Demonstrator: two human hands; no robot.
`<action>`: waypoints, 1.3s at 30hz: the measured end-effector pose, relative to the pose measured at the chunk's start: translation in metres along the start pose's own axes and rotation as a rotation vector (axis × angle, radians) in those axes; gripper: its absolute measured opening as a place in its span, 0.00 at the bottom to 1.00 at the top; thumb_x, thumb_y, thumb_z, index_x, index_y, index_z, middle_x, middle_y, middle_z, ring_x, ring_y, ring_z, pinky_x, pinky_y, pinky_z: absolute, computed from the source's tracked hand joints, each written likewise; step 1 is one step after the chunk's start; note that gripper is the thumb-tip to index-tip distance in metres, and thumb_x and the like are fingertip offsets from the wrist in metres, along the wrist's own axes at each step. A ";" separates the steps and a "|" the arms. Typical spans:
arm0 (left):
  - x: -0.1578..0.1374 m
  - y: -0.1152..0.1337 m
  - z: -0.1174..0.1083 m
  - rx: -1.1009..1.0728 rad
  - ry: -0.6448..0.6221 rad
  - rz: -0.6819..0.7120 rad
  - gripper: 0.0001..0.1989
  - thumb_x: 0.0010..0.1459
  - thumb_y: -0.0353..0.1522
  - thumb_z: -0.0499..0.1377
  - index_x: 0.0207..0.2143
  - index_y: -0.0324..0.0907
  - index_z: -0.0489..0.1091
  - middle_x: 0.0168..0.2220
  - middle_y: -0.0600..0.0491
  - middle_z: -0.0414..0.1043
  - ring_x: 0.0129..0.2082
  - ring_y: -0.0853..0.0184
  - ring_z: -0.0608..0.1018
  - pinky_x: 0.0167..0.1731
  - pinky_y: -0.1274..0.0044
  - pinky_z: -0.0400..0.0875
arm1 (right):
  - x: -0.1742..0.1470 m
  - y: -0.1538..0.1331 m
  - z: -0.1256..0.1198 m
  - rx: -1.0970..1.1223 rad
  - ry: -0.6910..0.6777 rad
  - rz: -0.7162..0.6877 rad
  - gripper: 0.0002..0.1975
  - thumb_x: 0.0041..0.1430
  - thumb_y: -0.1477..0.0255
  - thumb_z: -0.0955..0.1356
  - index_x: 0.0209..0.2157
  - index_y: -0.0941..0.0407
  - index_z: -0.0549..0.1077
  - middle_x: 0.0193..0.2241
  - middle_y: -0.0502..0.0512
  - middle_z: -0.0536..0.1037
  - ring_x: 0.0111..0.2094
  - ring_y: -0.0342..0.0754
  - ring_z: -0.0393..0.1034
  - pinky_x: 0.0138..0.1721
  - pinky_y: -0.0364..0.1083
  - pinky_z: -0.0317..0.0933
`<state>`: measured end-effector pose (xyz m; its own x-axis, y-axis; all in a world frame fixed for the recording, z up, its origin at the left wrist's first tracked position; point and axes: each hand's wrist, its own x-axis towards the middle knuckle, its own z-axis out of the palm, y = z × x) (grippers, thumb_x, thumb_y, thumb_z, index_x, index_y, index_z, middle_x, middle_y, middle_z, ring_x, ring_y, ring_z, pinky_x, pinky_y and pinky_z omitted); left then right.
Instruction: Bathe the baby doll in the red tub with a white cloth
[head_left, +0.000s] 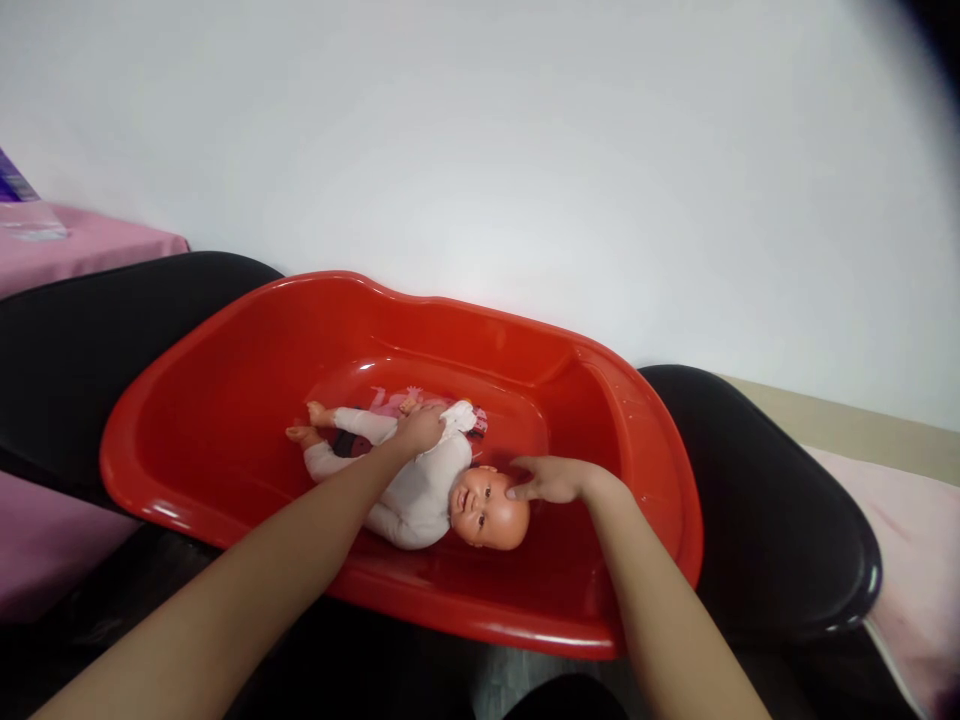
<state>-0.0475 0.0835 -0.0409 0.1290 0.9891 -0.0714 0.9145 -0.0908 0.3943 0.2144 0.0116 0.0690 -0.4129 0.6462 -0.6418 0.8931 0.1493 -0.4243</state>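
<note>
A baby doll (427, 497) in white long-sleeved clothing lies on its back in a red baby bathtub (487, 345), head to the right and bare feet to the left. My left hand (422, 430) is over the doll's chest with its fingers closed on the white clothing; a bunched white piece of fabric (459, 413) sticks out beyond the fingers. Beside the doll's head is my right hand (551, 480), open, its thumb at the side of the head and the other fingers stretched past it. My left hand and forearm hide part of the doll's torso.
The bathtub has black wing-like side panels (757, 500) at both ends. A printed pink picture (390, 402) shows on the tub floor. At left, a clear and purple package (30, 210) rests on pink cloth (112, 240). A pale wall (525, 150) stands behind.
</note>
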 end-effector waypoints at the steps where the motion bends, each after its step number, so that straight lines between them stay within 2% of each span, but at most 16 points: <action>1: 0.000 0.000 0.001 0.005 -0.001 0.004 0.17 0.62 0.35 0.47 0.50 0.43 0.66 0.55 0.43 0.67 0.54 0.53 0.68 0.49 0.60 0.65 | 0.000 -0.001 0.000 -0.002 -0.001 -0.003 0.42 0.50 0.46 0.67 0.62 0.52 0.60 0.56 0.60 0.69 0.53 0.59 0.67 0.55 0.54 0.59; 6: 0.002 -0.001 0.003 0.019 -0.012 0.039 0.17 0.61 0.34 0.47 0.50 0.41 0.67 0.53 0.43 0.69 0.53 0.55 0.69 0.50 0.63 0.64 | -0.003 -0.003 0.000 -0.013 0.006 0.006 0.41 0.51 0.47 0.67 0.61 0.53 0.60 0.55 0.60 0.70 0.53 0.59 0.67 0.54 0.55 0.59; 14: -0.001 0.003 0.001 -0.004 0.003 0.034 0.19 0.61 0.34 0.47 0.52 0.43 0.66 0.55 0.43 0.68 0.54 0.54 0.68 0.51 0.61 0.63 | -0.001 0.000 0.001 -0.010 0.011 -0.024 0.40 0.51 0.48 0.67 0.61 0.52 0.61 0.55 0.59 0.70 0.52 0.59 0.68 0.54 0.54 0.59; 22: -0.002 0.004 -0.001 -0.006 -0.008 0.026 0.18 0.61 0.34 0.47 0.51 0.42 0.67 0.55 0.43 0.67 0.54 0.54 0.68 0.52 0.61 0.63 | 0.000 0.001 0.001 -0.004 0.012 0.006 0.43 0.49 0.45 0.67 0.62 0.51 0.60 0.57 0.59 0.68 0.54 0.61 0.66 0.55 0.54 0.59; 31: -0.003 0.004 -0.002 -0.016 -0.014 0.025 0.17 0.61 0.33 0.47 0.49 0.42 0.67 0.54 0.43 0.68 0.53 0.54 0.69 0.51 0.61 0.64 | 0.000 0.001 0.001 0.007 0.020 0.027 0.41 0.49 0.46 0.68 0.61 0.50 0.61 0.56 0.58 0.69 0.54 0.62 0.66 0.55 0.55 0.59; 39: 0.000 0.001 0.001 -0.014 0.001 0.031 0.19 0.61 0.34 0.47 0.51 0.43 0.66 0.55 0.43 0.67 0.54 0.53 0.69 0.51 0.60 0.64 | -0.001 -0.001 0.000 -0.020 0.009 0.026 0.42 0.51 0.47 0.67 0.63 0.53 0.59 0.57 0.60 0.68 0.54 0.60 0.65 0.55 0.55 0.58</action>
<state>-0.0459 0.0829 -0.0418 0.1565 0.9859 -0.0585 0.9047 -0.1194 0.4089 0.2137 0.0100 0.0703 -0.3875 0.6568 -0.6468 0.9072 0.1470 -0.3943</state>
